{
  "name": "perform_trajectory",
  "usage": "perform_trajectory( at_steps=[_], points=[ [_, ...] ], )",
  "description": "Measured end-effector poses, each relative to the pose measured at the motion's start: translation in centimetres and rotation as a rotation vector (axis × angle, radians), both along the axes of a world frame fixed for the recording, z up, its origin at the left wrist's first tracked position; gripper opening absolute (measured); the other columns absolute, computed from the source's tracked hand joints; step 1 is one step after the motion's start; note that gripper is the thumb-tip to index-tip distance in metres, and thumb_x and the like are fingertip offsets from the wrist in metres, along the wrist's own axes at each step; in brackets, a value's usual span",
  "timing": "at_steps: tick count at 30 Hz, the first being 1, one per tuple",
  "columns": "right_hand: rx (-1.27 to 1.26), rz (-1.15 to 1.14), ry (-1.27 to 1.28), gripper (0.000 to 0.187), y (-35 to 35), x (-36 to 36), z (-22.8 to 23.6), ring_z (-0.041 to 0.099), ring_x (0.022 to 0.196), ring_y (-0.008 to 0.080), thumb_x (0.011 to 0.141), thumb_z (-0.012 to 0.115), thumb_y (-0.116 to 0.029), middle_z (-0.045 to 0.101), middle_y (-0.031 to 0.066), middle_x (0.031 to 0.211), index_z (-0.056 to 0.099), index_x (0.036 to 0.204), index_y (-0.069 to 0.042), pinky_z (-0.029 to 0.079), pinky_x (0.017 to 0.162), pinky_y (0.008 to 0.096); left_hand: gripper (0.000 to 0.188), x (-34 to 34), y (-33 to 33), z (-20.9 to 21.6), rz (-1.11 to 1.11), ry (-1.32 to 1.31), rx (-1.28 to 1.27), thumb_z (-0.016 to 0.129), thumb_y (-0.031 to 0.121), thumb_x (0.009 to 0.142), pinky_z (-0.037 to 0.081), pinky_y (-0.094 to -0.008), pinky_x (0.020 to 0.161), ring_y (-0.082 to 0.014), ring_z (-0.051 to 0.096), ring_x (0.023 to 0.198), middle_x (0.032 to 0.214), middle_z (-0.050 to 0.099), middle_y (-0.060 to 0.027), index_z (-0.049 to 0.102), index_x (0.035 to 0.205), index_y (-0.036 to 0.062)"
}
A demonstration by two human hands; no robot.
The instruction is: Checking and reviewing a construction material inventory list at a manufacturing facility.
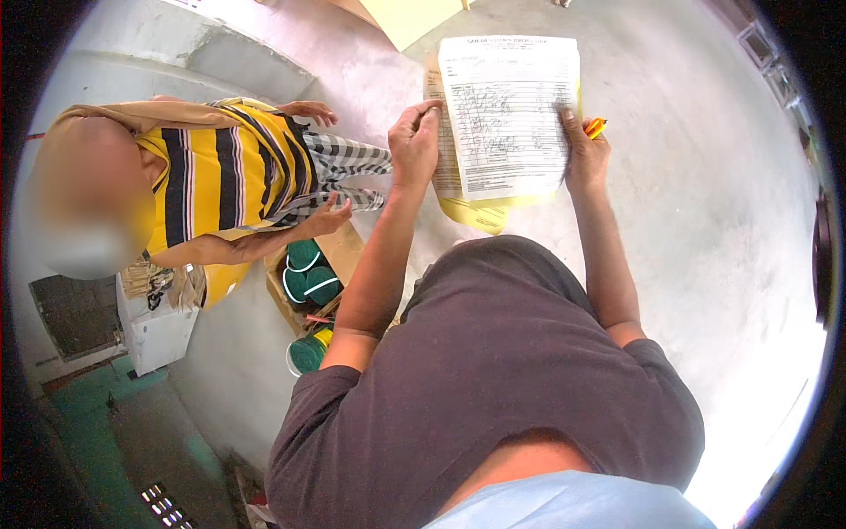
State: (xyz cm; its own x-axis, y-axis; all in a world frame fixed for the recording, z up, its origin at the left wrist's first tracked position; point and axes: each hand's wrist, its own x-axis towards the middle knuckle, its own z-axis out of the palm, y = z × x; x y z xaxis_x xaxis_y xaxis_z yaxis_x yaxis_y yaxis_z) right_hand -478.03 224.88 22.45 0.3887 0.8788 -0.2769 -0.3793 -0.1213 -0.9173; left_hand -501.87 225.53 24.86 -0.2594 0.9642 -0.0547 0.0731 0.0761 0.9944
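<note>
In front of me I hold up a white printed form [509, 123] with handwriting in its rows. Yellowish sheets [476, 214] show behind it, sticking out at the left and below. My left hand [414, 145] pinches the left edge of the papers between thumb and fingers. My right hand [584, 157] grips the right edge with the thumb on the front. An orange-yellow pen [596, 128] pokes out from that same right hand, its lower part hidden by the fingers.
To the left stands a person [233, 172] in a yellow and black striped shirt, hands apart. Beside my left arm is a cardboard box [348, 251] with several green rolls [304, 256]. A white cabinet [159, 339] is further left. A yellow sheet [410, 19] lies at the far edge.
</note>
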Motion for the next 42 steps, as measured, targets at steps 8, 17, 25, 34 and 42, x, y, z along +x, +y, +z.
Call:
perform_trajectory(
  at_steps=[8, 17, 25, 34, 42],
  points=[
    [0.030, 0.150, -0.214, 0.030, 0.9, 0.9, 0.7, 0.048, 0.058, 0.0056, 0.090, 0.073, -0.030, 0.057, -0.0022, 0.066, 0.063, 0.080, -0.004, 0.039, 0.050, 0.0226, 0.015, 2.2, 2.6, -2.9, -0.047, -0.261, -0.020, 0.063, 0.012, 0.094, 0.047, -0.0233, 0.067, -0.0087, 0.059, 0.076, 0.088, 0.068, -0.0039, 0.068, 0.098, -0.0011],
    [0.151, 0.587, -0.145, 0.035, 0.1, 3.5, 7.0, 0.040, 0.057, 0.0053, 0.097, 0.062, -0.030, 0.048, -0.0041, 0.060, 0.059, 0.075, -0.003, 0.035, 0.049, 0.0270, 0.040, -0.4, 4.3, -2.6, -0.220, -0.788, 0.054, 0.055, 0.023, 0.094, 0.055, -0.0387, 0.085, -0.0279, 0.066, 0.096, 0.114, 0.064, -0.0177, 0.054, 0.124, -0.0033],
    [0.079, 0.608, -0.163, 0.034, 3.0, 3.4, 5.3, 0.036, 0.054, 0.0039, 0.102, 0.051, -0.034, 0.041, -0.0069, 0.057, 0.068, 0.094, -0.006, 0.032, 0.051, 0.0238, 0.050, -1.2, 2.6, 0.0, -0.189, -0.861, 0.094, 0.042, 0.039, 0.101, 0.057, -0.0367, 0.081, -0.0249, 0.066, 0.100, 0.115, 0.065, -0.0199, 0.053, 0.127, -0.0030],
    [0.060, 0.791, 0.228, 0.031, 4.1, -1.9, -1.5, 0.030, 0.055, 0.0058, 0.102, 0.050, -0.030, 0.043, -0.0066, 0.061, 0.067, 0.099, -0.005, 0.028, 0.055, 0.0239, 0.039, -3.2, 2.3, -3.0, -0.091, -0.793, -0.006, 0.052, 0.023, 0.096, 0.053, -0.0345, 0.086, -0.0236, 0.064, 0.097, 0.114, 0.063, -0.0143, 0.050, 0.128, 0.0012],
    [0.014, 0.686, 0.201, 0.024, 4.5, -4.7, -3.2, 0.046, 0.064, 0.0064, 0.099, 0.057, -0.025, 0.056, -0.0027, 0.071, 0.066, 0.092, -0.004, 0.039, 0.059, 0.0240, 0.036, -5.2, 1.9, -4.9, -0.040, -0.706, -0.026, 0.054, 0.019, 0.093, 0.054, -0.0324, 0.082, -0.0219, 0.065, 0.093, 0.109, 0.065, -0.0134, 0.054, 0.123, -0.0007]
  ],
)
